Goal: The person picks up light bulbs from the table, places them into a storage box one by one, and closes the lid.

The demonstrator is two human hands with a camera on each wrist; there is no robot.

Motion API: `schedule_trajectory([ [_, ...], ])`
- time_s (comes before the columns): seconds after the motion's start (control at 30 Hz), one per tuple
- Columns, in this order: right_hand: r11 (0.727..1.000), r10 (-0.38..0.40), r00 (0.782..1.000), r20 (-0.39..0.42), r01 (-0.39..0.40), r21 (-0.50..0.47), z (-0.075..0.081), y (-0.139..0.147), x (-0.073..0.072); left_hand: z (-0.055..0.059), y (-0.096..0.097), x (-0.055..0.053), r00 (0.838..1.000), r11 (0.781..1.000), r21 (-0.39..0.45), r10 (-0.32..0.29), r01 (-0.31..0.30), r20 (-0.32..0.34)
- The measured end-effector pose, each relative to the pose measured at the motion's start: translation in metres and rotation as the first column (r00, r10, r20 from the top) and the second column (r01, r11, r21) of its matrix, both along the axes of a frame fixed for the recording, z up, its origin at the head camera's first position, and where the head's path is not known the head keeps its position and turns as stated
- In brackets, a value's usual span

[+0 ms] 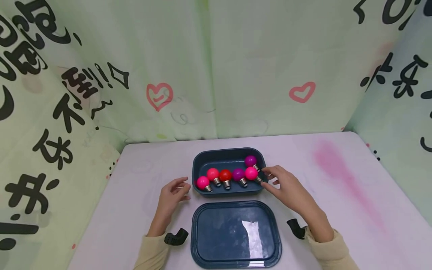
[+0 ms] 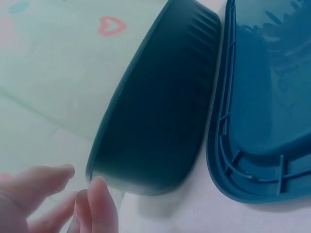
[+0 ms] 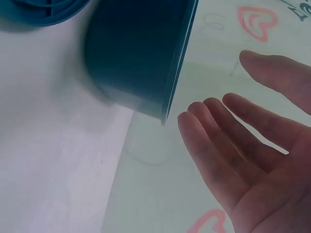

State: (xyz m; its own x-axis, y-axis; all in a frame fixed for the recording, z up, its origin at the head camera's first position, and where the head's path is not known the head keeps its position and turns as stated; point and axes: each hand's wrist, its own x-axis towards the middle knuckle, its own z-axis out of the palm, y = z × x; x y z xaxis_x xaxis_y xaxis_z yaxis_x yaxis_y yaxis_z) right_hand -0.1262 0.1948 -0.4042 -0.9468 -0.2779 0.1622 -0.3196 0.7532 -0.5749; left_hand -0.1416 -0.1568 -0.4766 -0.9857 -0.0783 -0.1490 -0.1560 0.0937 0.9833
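Several small light bulbs with metal screw bases lie in a dark blue plastic box (image 1: 216, 157). Most sit in a row along its near side: pink bulbs, a red bulb (image 1: 225, 174) and a purple bulb (image 1: 238, 174). Another purple bulb (image 1: 250, 161) lies behind the row at the right. My left hand (image 1: 173, 197) is by the box's left end, fingers loosely bent, holding nothing. Beside the right end is my right hand (image 1: 293, 191), also holding nothing. In the right wrist view its relaxed fingers (image 3: 214, 155) stand apart from the box wall (image 3: 136, 53).
A dark blue lid (image 1: 222, 236) lies flat on the white table (image 1: 155, 161), just in front of the box. A pink stain (image 1: 341, 168) marks the table at the right. Pale green curtains (image 1: 236, 67) with black writing and pink hearts surround the table's back and sides.
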Motion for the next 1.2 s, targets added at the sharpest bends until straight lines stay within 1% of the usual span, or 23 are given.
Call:
schedule_trajectory([
  [0.13, 1.0, -0.001, 1.0, 0.017, 0.001, -0.009, -0.002, 0.006, 0.006, 0.003, -0.003, 0.009, 1.0, 0.999, -0.028, -0.019, 0.02, 0.022],
  [0.3, 1.0, 0.004, 0.994, 0.105, -0.001, -0.026, -0.007, 0.013, 0.011, 0.004, -0.004, 0.018, 0.999, 0.997, -0.053, -0.046, 0.047, 0.019],
  [0.43, 0.999, 0.017, 0.983, 0.183, -0.011, -0.035, -0.012, 0.017, 0.015, 0.001, -0.005, 0.027, 0.999, 0.997, -0.067, -0.045, 0.047, 0.022],
  [0.5, 0.999, 0.024, 0.976, 0.216, -0.016, -0.04, -0.016, 0.019, 0.018, -0.001, -0.006, 0.033, 0.998, 0.996, -0.071, -0.048, 0.051, 0.039],
  [0.7, 0.998, 0.056, 0.959, 0.276, -0.043, -0.051, -0.027, 0.024, 0.024, -0.006, -0.005, 0.048, 0.994, 0.992, -0.095, -0.071, 0.079, 0.083],
  [0.8, 0.997, 0.065, 0.952, 0.3, -0.049, -0.062, -0.031, 0.026, 0.028, -0.008, -0.004, 0.052, 0.992, 0.99, -0.106, -0.085, 0.095, 0.097],
  [0.97, 0.994, 0.083, 0.939, 0.334, -0.056, -0.089, -0.036, 0.028, 0.033, -0.009, -0.004, 0.057, 0.987, 0.989, -0.099, -0.098, 0.111, 0.128],
  [1.07, 0.991, 0.102, 0.927, 0.362, -0.063, -0.119, -0.039, 0.029, 0.034, -0.008, -0.004, 0.06, 0.984, 0.989, -0.089, -0.102, 0.116, 0.145],
  [1.2, 0.98, 0.14, 0.903, 0.405, -0.067, -0.188, -0.044, 0.029, 0.037, -0.007, -0.003, 0.064, 0.978, 0.988, -0.086, -0.112, 0.128, 0.177],
])
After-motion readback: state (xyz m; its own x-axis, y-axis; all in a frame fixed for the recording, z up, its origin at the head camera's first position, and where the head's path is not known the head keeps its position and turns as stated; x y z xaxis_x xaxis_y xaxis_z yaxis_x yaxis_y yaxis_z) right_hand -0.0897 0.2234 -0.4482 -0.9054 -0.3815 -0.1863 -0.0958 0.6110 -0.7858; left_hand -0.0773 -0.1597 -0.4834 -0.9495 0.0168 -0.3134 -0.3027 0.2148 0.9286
